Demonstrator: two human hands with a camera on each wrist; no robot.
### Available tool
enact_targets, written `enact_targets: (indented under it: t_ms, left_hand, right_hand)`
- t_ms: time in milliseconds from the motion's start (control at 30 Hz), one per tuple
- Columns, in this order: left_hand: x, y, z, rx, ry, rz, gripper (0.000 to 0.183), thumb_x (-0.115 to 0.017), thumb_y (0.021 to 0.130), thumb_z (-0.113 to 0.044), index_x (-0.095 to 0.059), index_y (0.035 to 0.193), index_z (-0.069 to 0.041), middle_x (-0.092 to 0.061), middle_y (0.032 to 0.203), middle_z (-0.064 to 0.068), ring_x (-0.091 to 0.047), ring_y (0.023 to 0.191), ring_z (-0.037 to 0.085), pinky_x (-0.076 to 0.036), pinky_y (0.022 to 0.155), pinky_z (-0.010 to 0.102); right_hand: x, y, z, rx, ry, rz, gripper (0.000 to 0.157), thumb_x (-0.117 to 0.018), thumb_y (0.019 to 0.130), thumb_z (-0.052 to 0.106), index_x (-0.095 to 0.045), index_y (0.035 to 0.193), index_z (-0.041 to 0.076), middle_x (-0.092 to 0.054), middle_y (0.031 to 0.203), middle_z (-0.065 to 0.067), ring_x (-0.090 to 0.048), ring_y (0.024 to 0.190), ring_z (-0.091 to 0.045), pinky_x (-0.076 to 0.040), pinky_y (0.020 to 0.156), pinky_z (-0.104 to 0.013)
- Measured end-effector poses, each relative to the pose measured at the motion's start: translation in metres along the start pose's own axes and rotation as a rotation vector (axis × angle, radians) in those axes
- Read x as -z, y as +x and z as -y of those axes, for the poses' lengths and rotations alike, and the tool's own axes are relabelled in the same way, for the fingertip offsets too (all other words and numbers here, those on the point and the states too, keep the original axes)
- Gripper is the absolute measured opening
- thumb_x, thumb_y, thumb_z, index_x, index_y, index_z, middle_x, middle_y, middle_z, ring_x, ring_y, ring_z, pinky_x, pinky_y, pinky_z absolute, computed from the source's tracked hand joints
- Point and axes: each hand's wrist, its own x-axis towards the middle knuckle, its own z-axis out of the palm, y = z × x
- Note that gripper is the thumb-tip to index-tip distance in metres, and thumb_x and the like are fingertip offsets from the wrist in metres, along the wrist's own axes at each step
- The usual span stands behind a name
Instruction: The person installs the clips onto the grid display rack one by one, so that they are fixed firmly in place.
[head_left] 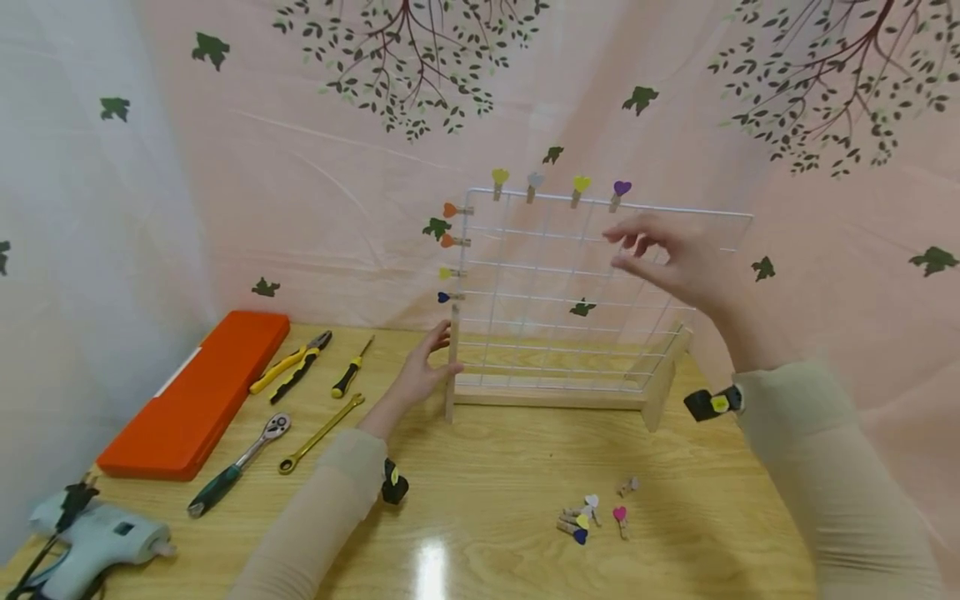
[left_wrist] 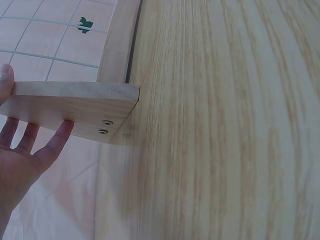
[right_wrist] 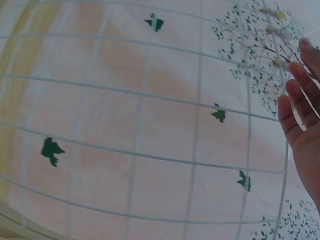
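A white wire grid rack on a wooden stand stands upright on the table. My left hand holds its left wooden side board, thumb on one face and fingertips against the other. Beside the upper right of the grid my right hand hovers with relaxed fingers, thumb apart, and nothing visible between them. Just above its fingertips a purple heart clothespin is clipped to the top wire, in a row with yellow ones and a pale one. Orange, yellow and blue heart clothespins line the left edge.
Loose heart clothespins lie on the table in front. To the left are an orange case, pliers, a screwdriver, a wrench, a ratchet and a glue gun. A printed curtain hangs behind.
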Motion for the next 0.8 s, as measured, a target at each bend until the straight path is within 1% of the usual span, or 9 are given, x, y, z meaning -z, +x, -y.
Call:
enact_targets:
  t_ms: [100, 200, 233, 267, 367, 467, 600, 667, 800]
  left_hand:
    - [0.0, -0.004, -0.008, -0.002, 0.002, 0.006, 0.077, -0.064, 0.081, -0.013, -0.018, 0.143, -0.014, -0.03, 0.14, 0.018, -0.032, 0.125, 0.037, -0.048, 0.084, 0.043]
    - [0.001, -0.008, -0.019, 0.009, -0.018, 0.004, 0.076, -0.064, 0.081, -0.009, -0.019, 0.143, -0.009, -0.03, 0.139, 0.02, -0.031, 0.126, 0.039, -0.045, 0.087, 0.047]
    - [0.001, -0.007, -0.016, 0.007, -0.018, 0.002, 0.076, -0.064, 0.081, -0.011, -0.019, 0.143, -0.01, -0.03, 0.139, 0.019, -0.031, 0.126, 0.038, -0.045, 0.087, 0.047]
    - [0.001, -0.006, -0.012, 0.005, -0.016, 0.001, 0.076, -0.064, 0.081, -0.013, -0.019, 0.143, -0.012, -0.03, 0.139, 0.019, -0.032, 0.126, 0.037, -0.045, 0.088, 0.047]
    - [-0.001, -0.003, 0.001, 0.005, -0.009, -0.012, 0.077, -0.065, 0.08, -0.017, -0.019, 0.143, -0.014, -0.032, 0.14, 0.016, -0.033, 0.126, 0.034, -0.043, 0.09, 0.048]
    - [-0.002, 0.0, 0.009, 0.008, -0.002, -0.019, 0.077, -0.065, 0.08, -0.019, -0.02, 0.143, -0.018, -0.033, 0.14, 0.012, -0.034, 0.126, 0.031, -0.042, 0.091, 0.048]
    - [-0.003, 0.002, 0.011, 0.004, -0.003, -0.026, 0.078, -0.066, 0.08, -0.019, -0.02, 0.143, -0.021, -0.034, 0.139, 0.011, -0.035, 0.126, 0.03, -0.044, 0.089, 0.047]
    - [-0.003, 0.002, 0.01, -0.006, -0.008, -0.026, 0.078, -0.066, 0.08, -0.019, -0.021, 0.143, -0.019, -0.034, 0.139, 0.013, -0.035, 0.125, 0.032, -0.043, 0.089, 0.049]
    - [-0.003, 0.003, 0.01, -0.007, -0.016, -0.028, 0.077, -0.066, 0.08, -0.016, -0.021, 0.143, -0.017, -0.034, 0.138, 0.014, -0.034, 0.125, 0.033, -0.042, 0.09, 0.051]
  right_hand:
    - [-0.025, -0.029, -0.005, 0.004, 0.055, 0.098, 0.038, -0.068, 0.074, -0.004, -0.06, 0.109, 0.005, -0.06, 0.102, -0.006, -0.05, 0.082, -0.012, -0.042, 0.069, -0.021]
    - [-0.055, -0.062, -0.016, 0.025, 0.136, 0.181, 0.042, -0.071, 0.073, 0.003, -0.059, 0.112, 0.014, -0.059, 0.106, 0.002, -0.05, 0.084, -0.006, -0.044, 0.068, -0.023]
    - [-0.066, -0.074, -0.018, 0.028, 0.16, 0.21, 0.042, -0.071, 0.074, 0.006, -0.058, 0.113, 0.017, -0.058, 0.107, 0.004, -0.05, 0.084, -0.004, -0.045, 0.067, -0.022]
    - [-0.077, -0.085, -0.018, 0.035, 0.191, 0.228, 0.043, -0.071, 0.074, 0.007, -0.058, 0.113, 0.017, -0.059, 0.107, 0.004, -0.051, 0.084, -0.005, -0.045, 0.067, -0.023]
    - [-0.106, -0.117, -0.015, -0.001, 0.261, 0.308, 0.042, -0.071, 0.075, 0.014, -0.058, 0.114, 0.017, -0.058, 0.107, 0.006, -0.051, 0.085, -0.003, -0.046, 0.066, -0.022]
    - [-0.131, -0.148, -0.012, -0.051, 0.336, 0.368, 0.04, -0.071, 0.075, 0.015, -0.058, 0.113, 0.015, -0.059, 0.104, 0.004, -0.052, 0.085, -0.004, -0.047, 0.066, -0.023]
    - [-0.153, -0.179, -0.008, -0.098, 0.437, 0.439, 0.037, -0.071, 0.074, 0.008, -0.059, 0.109, 0.012, -0.06, 0.1, -0.005, -0.055, 0.084, -0.013, -0.049, 0.067, -0.029]
    - [-0.159, -0.19, -0.007, -0.129, 0.481, 0.489, 0.036, -0.071, 0.073, 0.007, -0.059, 0.107, 0.012, -0.06, 0.1, -0.006, -0.055, 0.085, -0.018, -0.049, 0.068, -0.032]
    - [-0.161, -0.203, -0.008, -0.204, 0.519, 0.606, 0.031, -0.07, 0.075, 0.016, -0.061, 0.104, 0.013, -0.059, 0.101, -0.002, -0.054, 0.088, -0.019, -0.047, 0.075, -0.033]
